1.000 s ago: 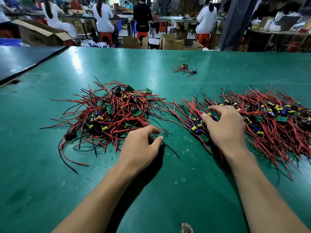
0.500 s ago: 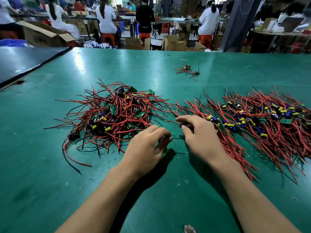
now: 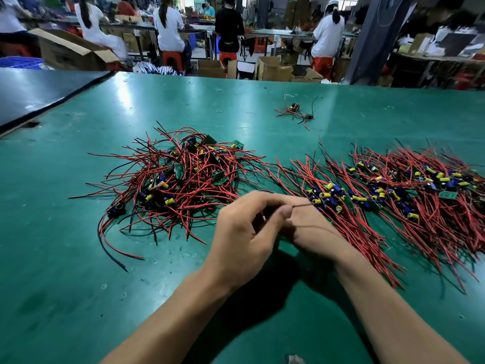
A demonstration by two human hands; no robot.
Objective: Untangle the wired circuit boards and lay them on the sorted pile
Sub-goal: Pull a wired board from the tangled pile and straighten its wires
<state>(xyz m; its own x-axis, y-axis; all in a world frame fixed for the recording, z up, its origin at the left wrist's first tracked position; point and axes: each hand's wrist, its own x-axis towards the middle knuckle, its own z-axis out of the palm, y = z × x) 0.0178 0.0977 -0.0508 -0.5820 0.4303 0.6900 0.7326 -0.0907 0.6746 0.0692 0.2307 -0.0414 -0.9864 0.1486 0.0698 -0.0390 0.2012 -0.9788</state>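
Both hands meet over the bench [image 3: 65,285] between the tangled pile [image 3: 178,179] and the sorted pile [image 3: 393,195], the left hand [image 3: 244,232] with curled fingers [image 3: 253,199] pinching a thin dark wire [image 3: 301,205], the right hand [image 3: 312,227] half hidden behind it, perhaps gripping too.

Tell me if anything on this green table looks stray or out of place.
A small bundle of wired boards lies alone toward the far side of the table, apart from the tangled pile on the left and the sorted pile on the right, belonging to neither.
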